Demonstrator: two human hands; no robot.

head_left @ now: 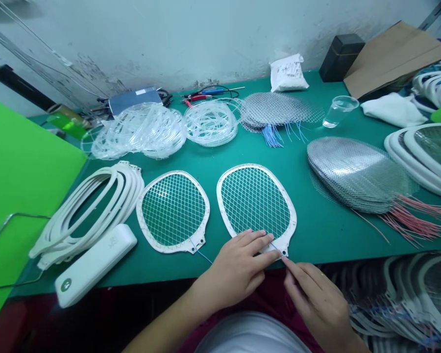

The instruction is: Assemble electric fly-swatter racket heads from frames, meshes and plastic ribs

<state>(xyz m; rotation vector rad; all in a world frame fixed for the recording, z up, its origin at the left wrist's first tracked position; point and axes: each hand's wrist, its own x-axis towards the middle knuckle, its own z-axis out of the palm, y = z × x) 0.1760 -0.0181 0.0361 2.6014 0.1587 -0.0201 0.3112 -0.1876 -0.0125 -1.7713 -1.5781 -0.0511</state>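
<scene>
A white racket frame [292,220] with metal mesh [255,201] lies flat on the table's front part. My left hand [238,267] rests on its lower rim, fingers stretched out over the mesh edge and the neck. A short blue wire [275,246] runs across the neck beneath those fingertips. My right hand [316,299] is closed in a pinch at the neck's bottom edge, where the wire's end meets its fingertips. To the left lies a second meshed racket frame [141,223], its blue wire [204,256] trailing toward my left wrist.
Stacked bare frames [91,215] and a white oblong device [95,264] lie left. Behind are clear plastic rings [147,130] and mesh sheets with blue wires [275,110]. Mesh sheets with red wires [356,171] and a plastic cup [340,110] stand right. More frames [407,294] sit below the edge.
</scene>
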